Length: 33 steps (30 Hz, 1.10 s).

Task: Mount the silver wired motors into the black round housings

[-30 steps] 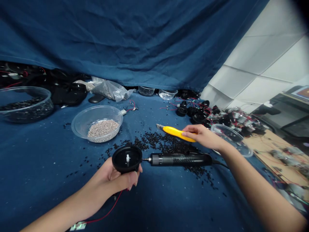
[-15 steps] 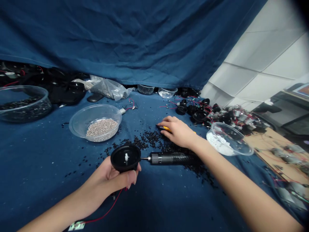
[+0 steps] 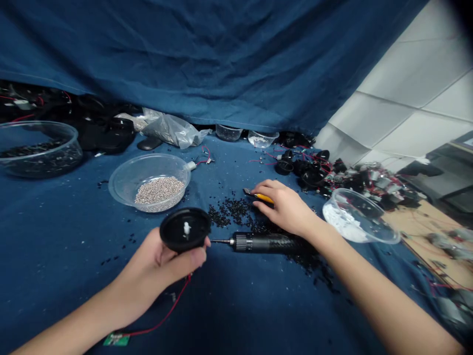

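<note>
Presently, a round black plastic housing (image 3: 183,230) is held up in the left hand (image 3: 148,266), cradled by the palm and curled fingers, with its open face turned upward and a small white spindle (image 3: 186,228) standing at its centre. A thin red wire (image 3: 168,315) runs down from beneath the hand to a small green circuit board (image 3: 116,339) at the lower left of the frame. Just beside the housing, a slim black electric screwdriver (image 3: 269,242) lies on the blue cloth-covered bench (image 3: 236,305), its bit pointed toward the housing's edge.

The right hand (image 3: 284,207) is laid over a yellow utility knife (image 3: 264,198), with the fingers together on top, so that only the blade end and a strip of handle are shown. Whether the knife is gripped or merely touched cannot be told. Loose black plastic pellets (image 3: 229,213) are scattered beneath and around both tools.

The work in hand is judged to be handling of the housing, with the knife being reached at the same moment. To raise the knife, the fingers would need to be closed around its handle.

Toward the upper centre, silver-grey granules (image 3: 158,190) are held in a clear plastic bowl (image 3: 114,185), and a heap of black parts with red wires (image 3: 314,172) is piled at the right.
</note>
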### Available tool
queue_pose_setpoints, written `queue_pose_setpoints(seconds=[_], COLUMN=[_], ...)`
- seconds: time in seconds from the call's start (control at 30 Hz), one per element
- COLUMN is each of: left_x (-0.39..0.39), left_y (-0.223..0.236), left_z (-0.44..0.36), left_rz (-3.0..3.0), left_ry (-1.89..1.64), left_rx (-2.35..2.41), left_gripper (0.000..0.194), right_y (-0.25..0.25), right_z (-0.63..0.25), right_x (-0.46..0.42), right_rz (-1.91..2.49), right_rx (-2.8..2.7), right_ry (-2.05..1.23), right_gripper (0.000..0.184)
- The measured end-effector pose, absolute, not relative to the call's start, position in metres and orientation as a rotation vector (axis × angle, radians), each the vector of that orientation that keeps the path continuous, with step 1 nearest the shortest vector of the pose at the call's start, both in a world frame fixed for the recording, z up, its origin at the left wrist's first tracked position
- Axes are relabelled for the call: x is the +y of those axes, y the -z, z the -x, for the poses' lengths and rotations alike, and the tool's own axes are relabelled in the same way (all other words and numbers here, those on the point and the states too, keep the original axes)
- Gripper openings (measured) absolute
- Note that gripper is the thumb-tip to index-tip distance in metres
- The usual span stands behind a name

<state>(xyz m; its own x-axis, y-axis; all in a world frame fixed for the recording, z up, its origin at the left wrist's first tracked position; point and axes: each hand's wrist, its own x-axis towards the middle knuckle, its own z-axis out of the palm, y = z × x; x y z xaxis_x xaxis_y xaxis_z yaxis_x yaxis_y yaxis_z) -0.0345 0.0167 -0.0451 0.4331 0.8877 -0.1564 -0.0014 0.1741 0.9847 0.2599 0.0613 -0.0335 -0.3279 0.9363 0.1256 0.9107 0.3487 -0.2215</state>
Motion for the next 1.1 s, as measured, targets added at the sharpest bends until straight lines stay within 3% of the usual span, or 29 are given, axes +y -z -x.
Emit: queue_pose_setpoints(seconds=[0.1,0.3,0.4,0.5,0.8,1.1], left_x=[0.028,0.032,0.029,0.027,0.025,0.024], left_y=[0.044,0.041,0.042,0.043,0.042,0.039], left_z=[0.040,0.042,0.042,0.042,0.039,0.039], left_rz=[-1.286,-1.346,-1.373,-1.384,-1.405,-1.426], left_ry=[-0.904,-0.914,-0.902,-0.913,-0.933,-0.923], left_rx=[0.983,0.985,0.966,0.970,0.962,0.989], left_gripper=[0.034,0.028,0.027,0.025,0.024,0.024], right_y=[0.024,0.013,0.012,0.007,-0.035,-0.036], right_z=[-0.248,-0.231,-0.233,-0.244,-0.273,-0.240], right_x=[0.050,0.020,0.011,0.006,0.027,0.045], right_rz=[1.635,1.615,1.690,1.744,2.202,2.303], right_rx=[-2.408,-2.532,-2.538,-2.505,-2.605,-2.729], right_ry=[-0.351,-0.616,-0.573,-0.487,0.302,0.457], right_gripper=[0.015,0.038,0.027,0.022,0.044,0.031])
